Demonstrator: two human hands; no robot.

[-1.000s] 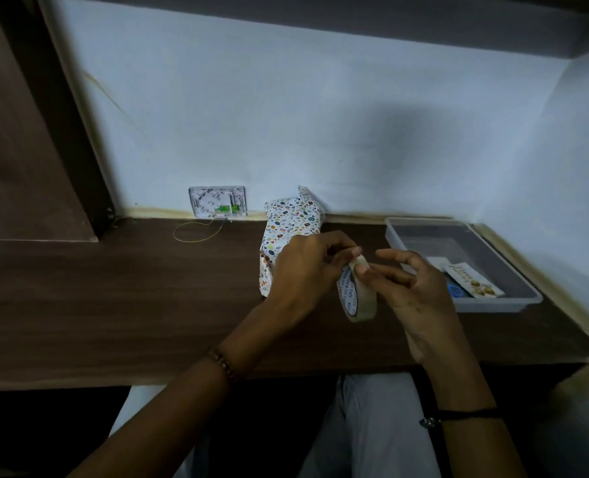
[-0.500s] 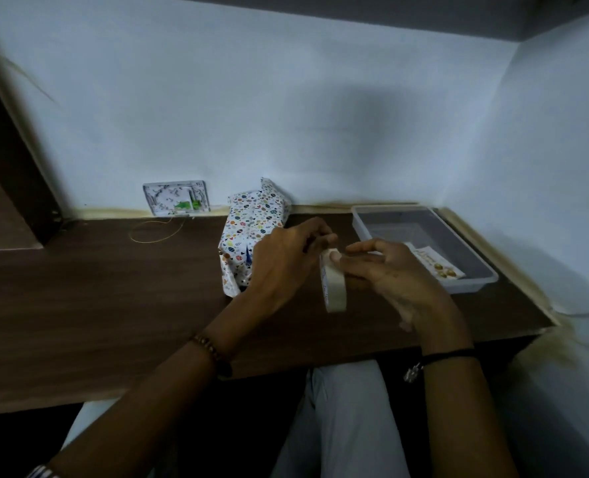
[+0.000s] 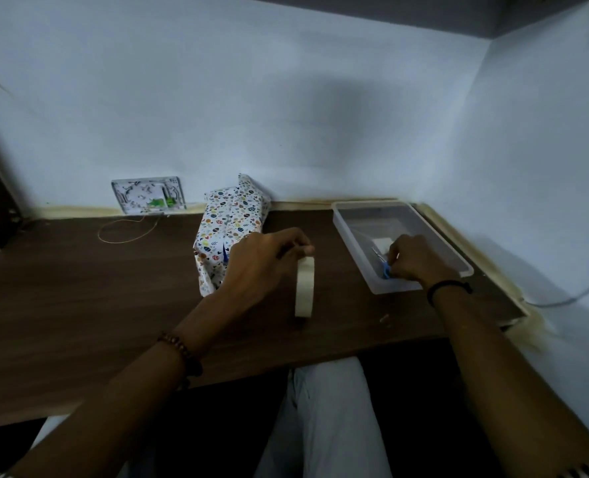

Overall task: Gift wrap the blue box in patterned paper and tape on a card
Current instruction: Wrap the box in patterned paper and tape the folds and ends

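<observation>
While the left hand (image 3: 262,260) pinches the tape (image 3: 304,288) upright on the desk (image 3: 79,305), the right hand (image 3: 417,258) grips scissors (image 3: 386,270) in the tray (image 3: 351,232) — the wrapped box (image 3: 227,229) lies just behind the left hand.

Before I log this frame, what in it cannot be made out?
1. Head view: the right hand covers most of the blue-handled scissors in the tray; its grip is unclear.
2. Head view: the left hand, pinching the tape roll, hides the near end of the wrapped box; whether it is taped cannot be told.
3. Head view: the tape roll stands edge-on, so its loose end is unseen.
</observation>
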